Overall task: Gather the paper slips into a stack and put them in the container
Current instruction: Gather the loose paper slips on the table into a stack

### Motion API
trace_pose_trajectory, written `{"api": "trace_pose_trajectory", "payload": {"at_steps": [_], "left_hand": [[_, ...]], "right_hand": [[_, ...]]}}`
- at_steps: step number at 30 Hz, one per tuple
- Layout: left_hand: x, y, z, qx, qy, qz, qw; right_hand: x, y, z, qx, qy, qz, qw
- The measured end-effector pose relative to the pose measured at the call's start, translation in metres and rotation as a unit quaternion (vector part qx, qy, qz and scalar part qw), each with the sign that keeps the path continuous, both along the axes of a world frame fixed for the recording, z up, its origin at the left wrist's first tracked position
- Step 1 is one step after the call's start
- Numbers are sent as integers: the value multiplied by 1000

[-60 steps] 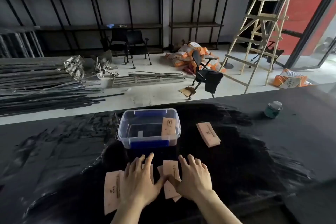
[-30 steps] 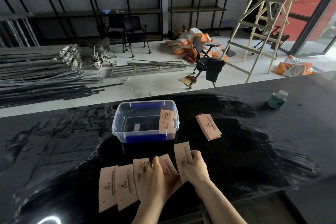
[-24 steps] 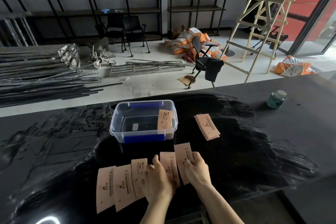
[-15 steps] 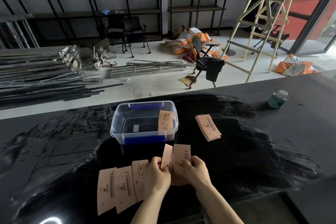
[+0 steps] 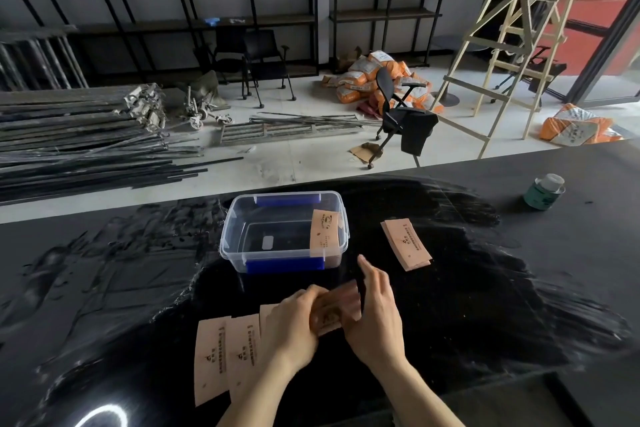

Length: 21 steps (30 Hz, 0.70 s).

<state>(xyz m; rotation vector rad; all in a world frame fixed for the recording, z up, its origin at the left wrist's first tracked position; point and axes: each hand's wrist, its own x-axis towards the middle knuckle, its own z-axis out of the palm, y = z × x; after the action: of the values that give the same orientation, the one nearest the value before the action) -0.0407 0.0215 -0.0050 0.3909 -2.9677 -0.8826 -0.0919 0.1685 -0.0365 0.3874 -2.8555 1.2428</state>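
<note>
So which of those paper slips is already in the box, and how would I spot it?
Find the clear plastic container with blue clips in the middle of the black table. Inside it, one pinkish slip leans upright against the right-hand wall. Every other slip lies flat on the table or is held in the hands; only this one stands inside the box.

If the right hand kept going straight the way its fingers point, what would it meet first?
The right hand points away and slightly left, so probably the near right corner of the clear container. Depth is unclear; it might pass just right of it. The separate slip pile lies further right.
</note>
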Motion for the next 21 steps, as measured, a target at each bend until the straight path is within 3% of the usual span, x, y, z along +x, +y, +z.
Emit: {"api": "trace_pose_trajectory", "payload": {"at_steps": [2,4,9,13,17,21], "left_hand": [[0,3,0,-30,9,-25,999],[0,5,-4,-57,11,-35,998],[17,-5,-19,5,38,76,996],[36,-21,-29,-126,-42,180,975],[33,-25,-34,-162,-128,182,961],[30,-27,-28,-166,-122,155,966]], "right_hand": [[-3,3,4,68,75,97,990],[-3,3,9,108,91,150,979],[-5,5,7,135,107,153,973],[-4,5,4,138,109,165,971],[0,3,0,145,108,169,969],[4,4,0,148,101,171,969]]}}
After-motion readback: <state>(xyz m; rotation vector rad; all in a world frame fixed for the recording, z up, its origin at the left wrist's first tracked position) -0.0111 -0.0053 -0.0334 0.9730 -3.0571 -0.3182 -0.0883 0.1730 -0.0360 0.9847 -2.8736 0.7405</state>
